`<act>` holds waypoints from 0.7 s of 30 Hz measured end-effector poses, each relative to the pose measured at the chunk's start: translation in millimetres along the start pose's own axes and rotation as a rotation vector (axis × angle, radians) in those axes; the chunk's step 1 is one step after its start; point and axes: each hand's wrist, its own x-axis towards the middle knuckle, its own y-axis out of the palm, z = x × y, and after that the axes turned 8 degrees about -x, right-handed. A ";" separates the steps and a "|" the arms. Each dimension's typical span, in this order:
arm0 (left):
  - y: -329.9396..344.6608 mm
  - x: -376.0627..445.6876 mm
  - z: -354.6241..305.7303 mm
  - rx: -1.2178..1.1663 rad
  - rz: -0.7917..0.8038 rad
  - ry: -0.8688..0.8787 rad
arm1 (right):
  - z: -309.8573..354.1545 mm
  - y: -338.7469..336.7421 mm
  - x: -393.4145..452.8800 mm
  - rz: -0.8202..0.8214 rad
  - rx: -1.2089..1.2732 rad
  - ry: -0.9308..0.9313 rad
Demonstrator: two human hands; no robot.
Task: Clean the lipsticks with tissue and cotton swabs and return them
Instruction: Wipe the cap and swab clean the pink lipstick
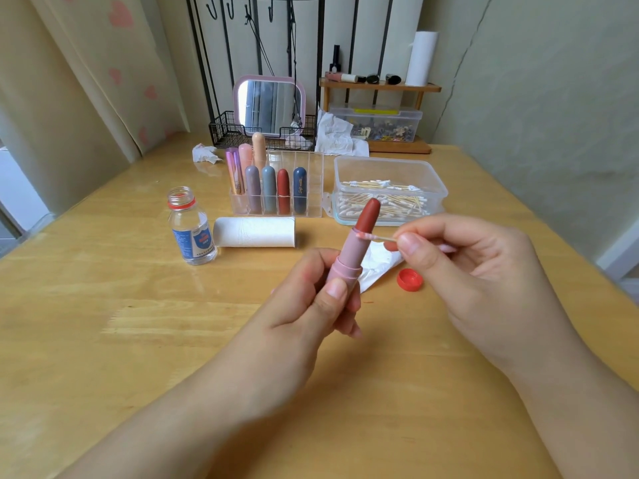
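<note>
1. Cleaning with the swab is the step in hand: the left hand point(313, 295) grasps the pink lipstick point(349, 257) by its lower tube, fingers curled round it, and holds it upright above the wooden table point(103, 305), with the red-brown bullet twisted out
2. The right hand point(484, 267) pinches a cotton swab point(375, 237) between thumb and fingers; its pink-stained tip touches the rim of the tube, just under the bullet
3. A crumpled tissue point(377, 267) lies on the table behind the lipstick, and a red bottle cap point(409, 280) lies just beside the tissue
4. The open bottle point(192, 229) stands to the left, near a tissue roll point(256, 231)
5. The clear organizer point(276, 188) behind holds other capped lipsticks, and the box of cotton swabs point(387, 191) is beside it
6. Judgement: next move calls for going round the rim with light pressure, then twisting down, capping and returning the lipstick to the organizer; I cannot see its cap
</note>
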 end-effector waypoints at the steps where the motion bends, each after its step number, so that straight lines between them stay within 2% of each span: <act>1: -0.1 -0.1 -0.2 -0.001 0.003 -0.008 | -0.7 -0.2 0.8 0.014 0.030 0.004; 9: 1.1 -2.5 -0.3 -0.029 0.018 -0.046 | -4.7 -4.3 4.6 0.099 0.198 0.047; 21: 5.5 -0.3 -7.4 -0.358 0.014 -0.053 | -14.0 -7.3 7.5 0.013 0.135 0.175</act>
